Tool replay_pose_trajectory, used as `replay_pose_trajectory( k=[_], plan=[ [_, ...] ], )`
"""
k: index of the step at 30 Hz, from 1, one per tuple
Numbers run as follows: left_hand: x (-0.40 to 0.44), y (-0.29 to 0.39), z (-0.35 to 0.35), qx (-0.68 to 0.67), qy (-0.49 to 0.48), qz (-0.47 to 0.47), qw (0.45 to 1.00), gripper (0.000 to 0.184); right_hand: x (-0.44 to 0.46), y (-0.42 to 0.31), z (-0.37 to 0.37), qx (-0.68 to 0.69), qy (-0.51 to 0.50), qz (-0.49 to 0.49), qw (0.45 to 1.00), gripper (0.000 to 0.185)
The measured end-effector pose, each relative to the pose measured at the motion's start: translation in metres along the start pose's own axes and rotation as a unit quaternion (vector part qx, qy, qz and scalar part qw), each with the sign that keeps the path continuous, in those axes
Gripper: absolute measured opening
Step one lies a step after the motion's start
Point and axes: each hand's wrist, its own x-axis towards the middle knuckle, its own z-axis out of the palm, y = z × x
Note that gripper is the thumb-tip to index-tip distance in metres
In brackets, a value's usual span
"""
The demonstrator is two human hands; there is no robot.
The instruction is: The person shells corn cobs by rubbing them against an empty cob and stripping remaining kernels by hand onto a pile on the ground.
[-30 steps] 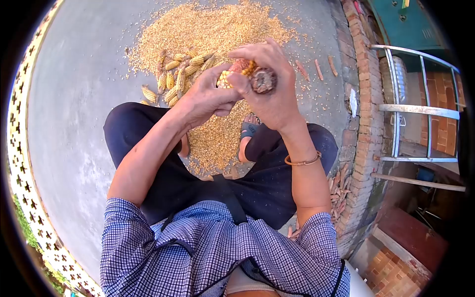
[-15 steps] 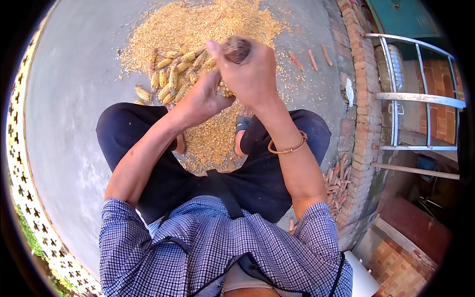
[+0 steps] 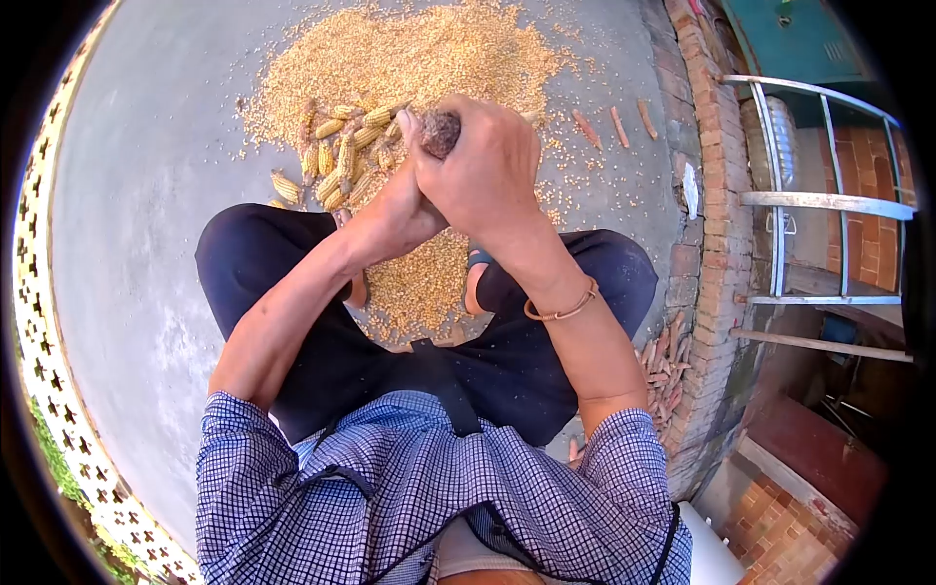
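Note:
My right hand (image 3: 487, 166) is wrapped round a corncob (image 3: 441, 135), whose dark brown, rough end sticks out by the thumb. Right below and against it, my left hand (image 3: 392, 216) is closed, its fingers mostly hidden behind the right. Kernels of an ear of corn showed between the two hands a moment ago; now the hands cover it. Beyond them, several yellow ears of corn (image 3: 345, 156) lie heaped at the near left edge of a wide spread of loose kernels (image 3: 409, 58). More kernels (image 3: 414, 288) lie between my feet.
Three bare reddish cobs (image 3: 619, 127) lie on the concrete floor (image 3: 136, 244) to the right. A pile of stripped cobs (image 3: 666, 370) rests by a low brick edge (image 3: 717, 244). Beyond it stands a metal rail (image 3: 829, 199). A pierced pale wall (image 3: 39, 322) runs along the left.
My right hand has come down and slightly left, rubbing over the left hand. The kernels that showed between the hands are now covered. The ears on the floor look unmoved.

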Motion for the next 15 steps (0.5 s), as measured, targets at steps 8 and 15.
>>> replay_pose_trajectory(
  k=[8,15],
  plan=[
    [0.007,0.019,-0.001,-0.022,0.008,-0.099,0.995,0.056,0.013,0.026,-0.019,0.358,0.060,0.037,0.931,0.029],
    [0.006,0.024,-0.005,-0.260,-0.031,-0.106,0.959,0.035,0.016,0.042,-0.036,0.269,0.101,-0.091,0.953,0.018]
  ],
)
